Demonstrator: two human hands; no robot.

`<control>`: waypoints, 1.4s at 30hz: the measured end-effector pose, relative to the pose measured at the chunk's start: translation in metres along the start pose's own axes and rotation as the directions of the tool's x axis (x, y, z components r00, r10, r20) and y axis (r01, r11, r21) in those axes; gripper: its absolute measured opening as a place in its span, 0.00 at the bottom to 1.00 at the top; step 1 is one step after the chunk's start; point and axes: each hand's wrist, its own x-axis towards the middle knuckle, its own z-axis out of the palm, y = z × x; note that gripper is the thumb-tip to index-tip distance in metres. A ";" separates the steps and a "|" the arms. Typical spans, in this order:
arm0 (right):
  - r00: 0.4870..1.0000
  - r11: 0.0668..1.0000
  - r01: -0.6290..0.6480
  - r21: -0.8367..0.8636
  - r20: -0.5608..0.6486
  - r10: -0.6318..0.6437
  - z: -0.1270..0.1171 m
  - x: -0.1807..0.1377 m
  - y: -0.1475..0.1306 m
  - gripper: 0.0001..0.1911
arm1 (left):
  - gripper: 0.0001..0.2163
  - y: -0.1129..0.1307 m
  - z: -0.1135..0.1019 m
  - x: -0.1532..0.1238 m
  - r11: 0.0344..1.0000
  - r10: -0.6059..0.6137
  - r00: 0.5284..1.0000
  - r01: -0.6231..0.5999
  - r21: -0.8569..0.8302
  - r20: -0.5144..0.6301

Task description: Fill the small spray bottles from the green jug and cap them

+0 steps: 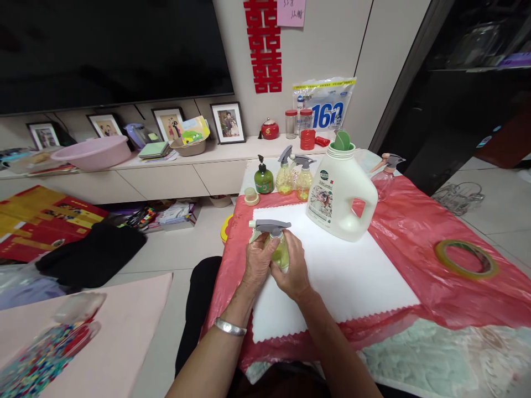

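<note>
Between my two hands I hold a small spray bottle [281, 254] with a yellow-green clear body and a grey trigger head, its white nozzle pointing left. My left hand [258, 257] wraps the near left side, thumb near the neck. Around the right side curl the fingers of my right hand [295, 266]. Beneath them lies a white mat [332, 282] with a scalloped edge. A large cream jug [347, 188] stands on the mat to the right, a green scoop-like piece [342, 140] in its open mouth.
Behind the mat stand a green pump bottle [264, 179], two yellowish spray bottles [284, 178] and a round pale cap [251, 196]. A pinkish spray bottle [385, 182] is behind the jug. A tape roll [466, 258] lies right on the red plastic sheet [418, 221].
</note>
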 end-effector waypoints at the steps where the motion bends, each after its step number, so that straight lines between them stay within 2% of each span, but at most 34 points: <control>1: 1.000 1.000 0.015 0.011 -0.008 -0.015 -0.002 0.000 -0.001 0.42 | 0.22 0.001 0.001 -0.001 1.000 0.006 1.000 -0.006 0.008 0.010; 5: 0.998 0.997 0.066 0.050 -0.008 -0.065 -0.011 0.001 -0.005 0.42 | 0.20 0.004 0.002 -0.003 0.995 0.062 0.998 -0.063 0.080 0.013; 10: 0.994 0.992 0.105 0.066 -0.037 -0.102 -0.013 0.003 -0.006 0.37 | 0.15 0.000 0.000 -0.005 0.975 0.101 0.993 -0.088 0.204 -0.057; 12: 0.993 0.992 0.108 0.066 -0.060 -0.104 -0.013 0.004 -0.006 0.35 | 0.15 -0.002 0.000 -0.005 0.981 0.094 0.994 -0.082 0.175 -0.063; 18: 0.988 0.992 0.116 0.051 -0.111 -0.110 -0.014 0.005 -0.005 0.31 | 0.22 -0.002 0.009 -0.008 0.991 0.113 0.990 -0.118 -0.068 -0.082; 26: 0.980 0.990 0.134 0.039 -0.152 -0.127 -0.015 0.003 -0.006 0.30 | 0.21 -0.009 0.010 -0.013 0.990 0.105 0.973 -0.083 0.115 -0.203; 34: 0.973 0.990 0.140 0.033 -0.189 -0.131 -0.013 0.003 -0.007 0.28 | 0.16 0.001 0.018 -0.016 0.975 0.157 0.982 -0.138 0.176 -0.105; 42: 0.983 0.993 0.072 0.099 -0.177 -0.054 -0.016 0.003 -0.007 0.26 | 0.15 0.001 0.017 -0.014 0.966 0.174 0.977 -0.145 0.212 -0.121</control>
